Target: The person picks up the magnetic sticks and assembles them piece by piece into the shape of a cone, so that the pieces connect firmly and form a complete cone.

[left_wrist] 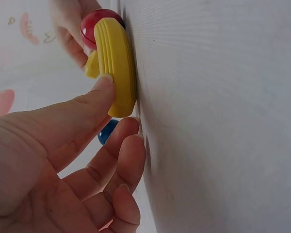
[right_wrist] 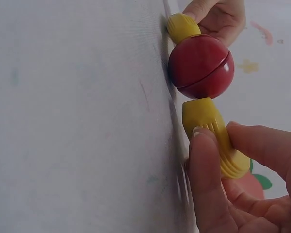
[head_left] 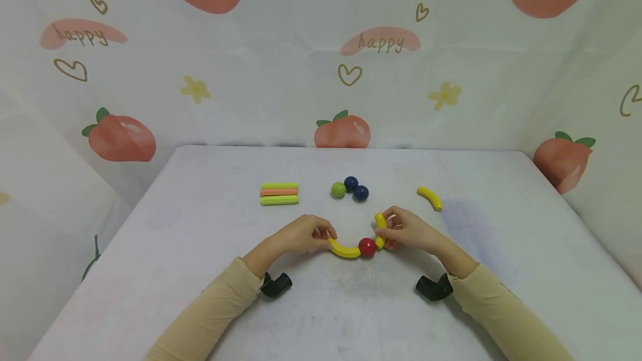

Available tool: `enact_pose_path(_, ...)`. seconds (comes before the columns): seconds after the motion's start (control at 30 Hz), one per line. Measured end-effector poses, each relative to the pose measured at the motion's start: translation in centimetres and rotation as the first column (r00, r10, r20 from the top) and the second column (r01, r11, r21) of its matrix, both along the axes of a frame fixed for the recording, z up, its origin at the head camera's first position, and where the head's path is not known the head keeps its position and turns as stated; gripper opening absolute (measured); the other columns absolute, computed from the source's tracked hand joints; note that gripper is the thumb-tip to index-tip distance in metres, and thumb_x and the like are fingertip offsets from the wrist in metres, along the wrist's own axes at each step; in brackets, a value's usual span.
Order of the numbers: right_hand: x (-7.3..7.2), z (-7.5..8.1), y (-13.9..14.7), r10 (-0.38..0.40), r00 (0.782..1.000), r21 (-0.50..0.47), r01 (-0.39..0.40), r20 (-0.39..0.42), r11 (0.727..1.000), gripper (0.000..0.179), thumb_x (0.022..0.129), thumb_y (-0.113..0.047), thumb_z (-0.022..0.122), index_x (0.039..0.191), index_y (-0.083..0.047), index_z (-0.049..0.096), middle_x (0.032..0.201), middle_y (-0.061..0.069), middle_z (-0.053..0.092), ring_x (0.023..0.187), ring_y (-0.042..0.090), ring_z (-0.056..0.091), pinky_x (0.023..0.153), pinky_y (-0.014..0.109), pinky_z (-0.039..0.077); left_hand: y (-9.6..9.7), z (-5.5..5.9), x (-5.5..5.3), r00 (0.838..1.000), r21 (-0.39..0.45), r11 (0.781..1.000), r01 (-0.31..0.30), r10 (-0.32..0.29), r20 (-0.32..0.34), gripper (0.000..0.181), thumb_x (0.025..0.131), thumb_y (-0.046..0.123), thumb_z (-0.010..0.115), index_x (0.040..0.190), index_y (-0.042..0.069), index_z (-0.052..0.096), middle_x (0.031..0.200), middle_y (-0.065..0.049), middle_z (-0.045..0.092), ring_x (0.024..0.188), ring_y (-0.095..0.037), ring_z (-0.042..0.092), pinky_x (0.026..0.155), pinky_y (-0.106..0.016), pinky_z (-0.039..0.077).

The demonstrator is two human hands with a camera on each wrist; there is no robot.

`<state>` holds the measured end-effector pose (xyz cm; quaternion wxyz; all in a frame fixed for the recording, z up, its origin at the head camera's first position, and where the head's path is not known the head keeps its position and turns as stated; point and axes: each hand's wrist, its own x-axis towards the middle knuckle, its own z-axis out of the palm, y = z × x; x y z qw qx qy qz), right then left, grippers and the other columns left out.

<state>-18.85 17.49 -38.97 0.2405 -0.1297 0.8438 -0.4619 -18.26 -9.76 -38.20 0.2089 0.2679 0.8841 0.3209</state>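
On the table my left hand [head_left: 307,234] pinches one end of a yellow curved rod [head_left: 346,252] with the thumb and a finger. The rod's other end meets a red ball [head_left: 367,247], which has a seam round it. Just right of the ball, my right hand [head_left: 410,231] pinches a second yellow curved rod [head_left: 380,220] between thumb and fingers. In the right wrist view this rod's blunt end [right_wrist: 199,108] sits against or very close to the red ball [right_wrist: 201,66]; contact is hard to tell.
Farther back lie several straight rods: yellow-green rods [head_left: 279,200] with an orange rod [head_left: 278,192] between. A green ball [head_left: 338,189] and two dark blue balls [head_left: 360,193] cluster at centre. Another yellow curved rod [head_left: 429,199] lies right. Black wrist devices [head_left: 434,287] hang below both wrists.
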Motion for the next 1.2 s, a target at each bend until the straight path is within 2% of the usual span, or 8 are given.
enact_pose_path(0.43, -0.2, -0.3, 0.1, -0.024, 0.999, -0.052, 0.026, 0.031, 0.998, 0.046, 0.09, -0.021, 0.062, 0.117, 0.005, 0.037, 0.087, 0.01, 0.058, 0.069, 0.013, 0.064, 0.066, 0.027, 0.056, -0.1, 0.1, 0.0, 1.0, 0.001, 1.0, 0.008, -0.008, -0.002, 0.015, 0.085, 0.015, 0.068, 0.1, 0.01, 0.067, 0.081, -0.001, 0.06, 0.068, -0.009, 0.048, 0.06, -0.016, 0.039)
enact_pose_path(0.7, 0.0, -0.3, 0.1, -0.049, 0.997, -0.042, 0.052, 0.052, 0.998, 0.062, 0.085, -0.026, 0.069, 0.126, 0.002, 0.032, 0.103, 0.016, 0.055, 0.081, 0.013, 0.061, 0.074, 0.028, 0.056, 0.1, 0.1, 0.1, 1.0, 0.006, 1.0, 0.009, -0.009, 0.02, 0.014, 0.085, 0.014, 0.068, 0.098, 0.01, 0.067, 0.079, 0.001, 0.057, 0.067, -0.009, 0.047, 0.058, -0.015, 0.038)
enact_pose_path(0.83, 0.1, -0.2, -0.1, -0.049, 0.998, -0.02, 0.05, 0.033, 0.999, 0.068, 0.083, -0.028, 0.07, 0.131, 0.002, 0.031, 0.111, 0.02, 0.052, 0.084, 0.014, 0.062, 0.074, 0.029, 0.056, 0.3, 0.1, 0.3, 0.999, 0.01, 1.0, 0.022, -0.022, 0.031, 0.012, 0.084, 0.014, 0.068, 0.096, 0.01, 0.067, 0.077, 0.002, 0.056, 0.066, -0.009, 0.047, 0.059, -0.016, 0.037)
enact_pose_path(0.97, 0.4, 0.0, -0.5, -0.032, 0.999, 0.01, 0.033, -0.005, 0.999, 0.066, 0.085, -0.027, 0.068, 0.134, 0.002, 0.033, 0.118, 0.024, 0.049, 0.083, 0.014, 0.063, 0.074, 0.029, 0.056, 0.5, 0.1, 0.5, 0.999, 0.006, 0.999, 0.039, -0.039, 0.038, 0.011, 0.083, 0.016, 0.07, 0.092, 0.011, 0.067, 0.074, 0.003, 0.056, 0.065, -0.007, 0.046, 0.059, -0.015, 0.037)
enact_pose_path(1.2, 0.7, 0.5, -0.9, 0.011, 0.999, 0.044, -0.009, -0.038, 0.999, 0.068, 0.087, -0.028, 0.065, 0.137, 0.006, 0.034, 0.123, 0.027, 0.049, 0.078, 0.015, 0.065, 0.075, 0.031, 0.056, 1.1, 0.2, 1.0, 0.995, 0.015, 0.996, 0.086, -0.086, 0.053, 0.011, 0.081, 0.018, 0.072, 0.086, 0.01, 0.067, 0.07, 0.005, 0.054, 0.062, -0.006, 0.045, 0.057, -0.015, 0.036)
